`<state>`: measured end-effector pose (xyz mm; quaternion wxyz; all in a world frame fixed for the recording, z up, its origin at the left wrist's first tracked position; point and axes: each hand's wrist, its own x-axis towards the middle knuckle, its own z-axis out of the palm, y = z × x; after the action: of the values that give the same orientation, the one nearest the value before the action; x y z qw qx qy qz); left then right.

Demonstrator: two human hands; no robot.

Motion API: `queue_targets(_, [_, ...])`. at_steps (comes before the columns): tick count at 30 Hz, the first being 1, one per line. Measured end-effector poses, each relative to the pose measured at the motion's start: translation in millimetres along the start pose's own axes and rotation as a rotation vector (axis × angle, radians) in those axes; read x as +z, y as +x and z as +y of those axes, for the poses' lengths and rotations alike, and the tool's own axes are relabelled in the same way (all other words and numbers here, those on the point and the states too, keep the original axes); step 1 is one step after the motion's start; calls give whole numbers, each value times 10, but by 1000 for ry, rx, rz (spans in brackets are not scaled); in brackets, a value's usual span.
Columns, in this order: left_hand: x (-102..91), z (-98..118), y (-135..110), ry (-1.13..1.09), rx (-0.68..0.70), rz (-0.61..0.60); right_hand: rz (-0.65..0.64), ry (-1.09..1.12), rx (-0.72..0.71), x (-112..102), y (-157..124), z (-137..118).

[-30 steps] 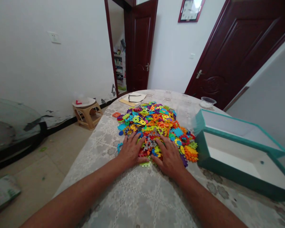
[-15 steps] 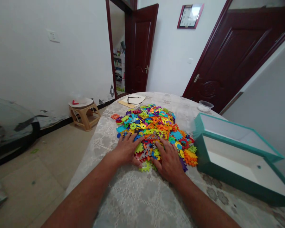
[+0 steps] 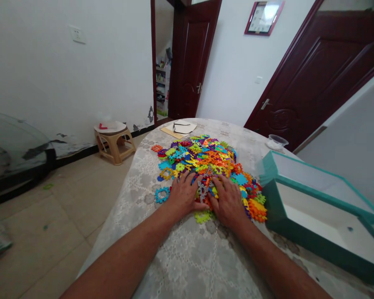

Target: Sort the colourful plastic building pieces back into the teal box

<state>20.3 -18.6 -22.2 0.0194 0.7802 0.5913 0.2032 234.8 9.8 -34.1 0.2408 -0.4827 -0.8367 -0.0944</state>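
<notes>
A heap of colourful plastic gear-shaped pieces (image 3: 212, 158) lies on the tablecloth in front of me. My left hand (image 3: 183, 196) rests palm down on the near left part of the heap, its fingers spread. Beside it, my right hand (image 3: 229, 202) lies on the near right part, fingers also apart and bent a little over the pieces. Grey gear pieces (image 3: 202, 190) show in the narrow gap between the hands. A blue gear ring (image 3: 162, 194) lies just left of my left hand, and a lime-green piece (image 3: 202, 216) sits below its thumb. Pieces under both palms are hidden.
At the right stands an open teal box (image 3: 302, 224) with a white inside. Eyeglasses (image 3: 181, 128) lie on papers at the table's far left edge. A clear plastic bowl (image 3: 277, 142) is at the far right. A tan stool (image 3: 116, 145) stands on the floor.
My left hand has slid right across the near pieces, closer to my right hand. The blue gear ring now shows at its left. The whole view has shifted slightly.
</notes>
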Motion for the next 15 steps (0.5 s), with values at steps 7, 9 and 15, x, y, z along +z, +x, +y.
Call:
queue_targets(7, [-100,42,244,-85,-11,101,48,-46,19,108,452,224])
queue_targets(9, [-109,17,284,-97,1,142,57,-29,3,165,599,264])
queue_targets(15, [-90,-192,343,-114,90,218,90,21,32,293,1042,250])
